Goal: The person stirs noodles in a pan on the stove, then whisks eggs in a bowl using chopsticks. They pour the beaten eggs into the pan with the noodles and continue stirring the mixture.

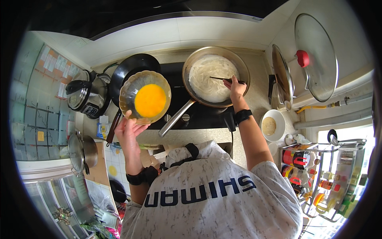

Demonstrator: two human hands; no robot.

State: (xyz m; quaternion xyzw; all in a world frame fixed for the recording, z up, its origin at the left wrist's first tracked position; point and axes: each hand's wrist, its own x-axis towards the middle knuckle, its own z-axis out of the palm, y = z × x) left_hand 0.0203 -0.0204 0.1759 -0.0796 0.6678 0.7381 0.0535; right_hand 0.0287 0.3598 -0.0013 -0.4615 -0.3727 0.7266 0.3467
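Observation:
My left hand [130, 127] grips the near rim of a scalloped, see-through bowl [126, 89], which is tilted towards me. Beaten egg [150, 100] pools in the bowl, bright orange-yellow. In my right hand [237, 87] is a pair of dark chopsticks [219, 78], their tips in the noodles [206, 70]. These pale noodles lie in whitish, foamy liquid inside a steel frying pan [245, 70] on the right side of the black cooktop [174, 80]. The pan's long metal handle [176, 118] points towards me and to the left.
A black wok [135, 62] stands behind the bowl, beside an electric pressure cooker [86, 92]. At right are a white bowl [277, 131] with pale contents, pan lids [319, 59] against the wall, and a rack of bottles [313, 146]. A lidded steel pot [89, 152] sits at left.

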